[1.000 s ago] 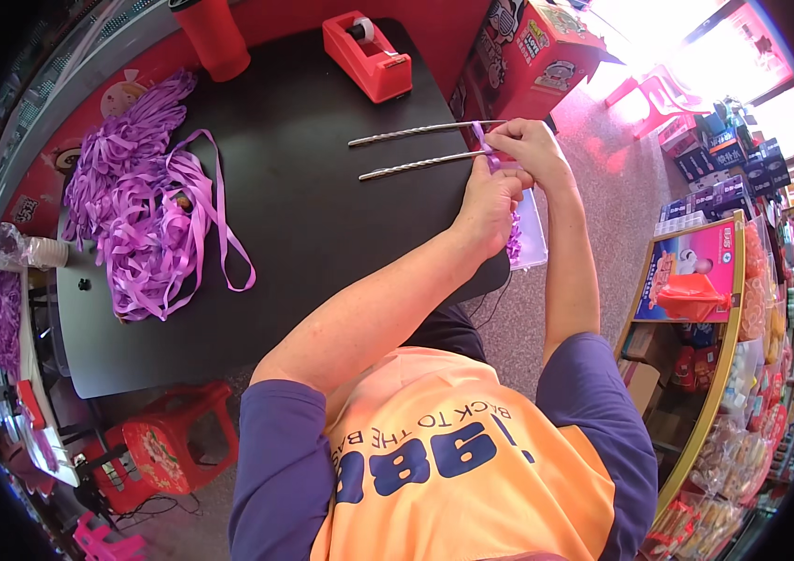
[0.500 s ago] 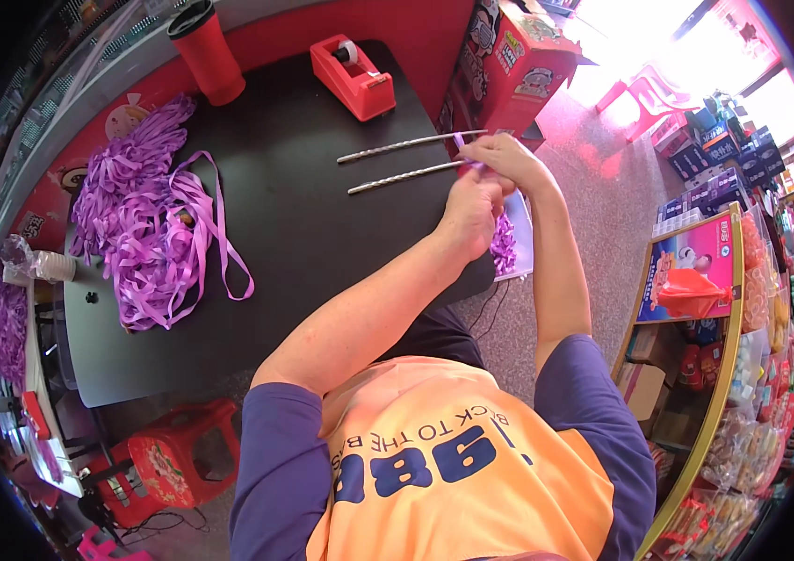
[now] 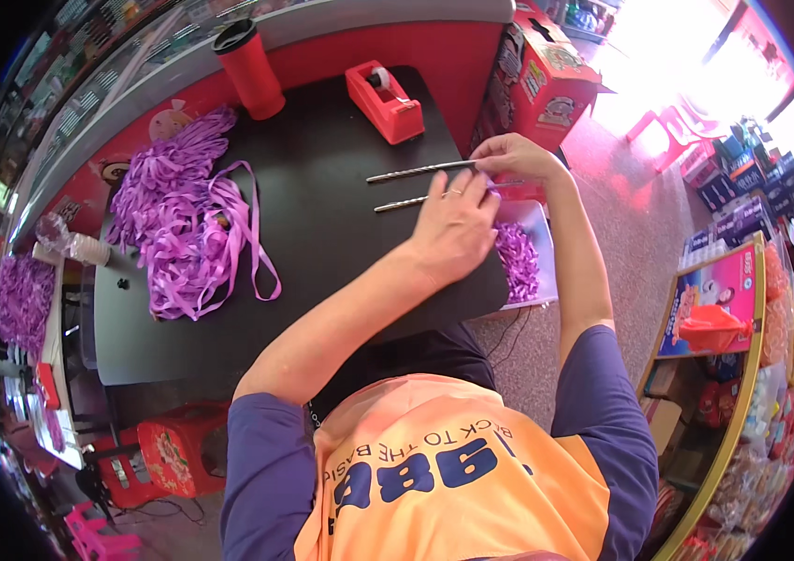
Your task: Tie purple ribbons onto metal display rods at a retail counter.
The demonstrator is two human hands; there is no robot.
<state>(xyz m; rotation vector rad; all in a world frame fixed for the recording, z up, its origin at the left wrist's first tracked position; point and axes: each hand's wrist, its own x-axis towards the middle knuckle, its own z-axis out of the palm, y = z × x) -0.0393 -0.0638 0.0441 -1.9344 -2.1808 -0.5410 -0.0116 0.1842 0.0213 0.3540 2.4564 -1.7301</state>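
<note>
Two twisted metal rods lie side by side at the right edge of the black table: a far rod (image 3: 411, 174) and a near rod (image 3: 402, 204). My left hand (image 3: 455, 227), a ring on one finger, reaches over the near rod with its fingers stretched out and covers that rod's right part. At the far rod's right end my right hand (image 3: 523, 161) is closed, its fingertips together; what they pinch is hidden. A bit of purple ribbon (image 3: 500, 184) shows between the hands. On the table's left side lies a big tangled heap of purple ribbon (image 3: 187, 224), one loop hanging out.
A red tape dispenser (image 3: 386, 103) and a red tumbler (image 3: 252, 75) stand at the table's back. Beside its right edge, a white bin (image 3: 544, 248) holds purple ribbon pieces. A red carton (image 3: 547, 89) stands behind it. Red stools (image 3: 182, 453) are at lower left, stocked shelves at right.
My left hand has let go near the rods' right ends, moved left and spread its fingers over the near rod. My right hand remains at the rod ends. The whole view has shifted.
</note>
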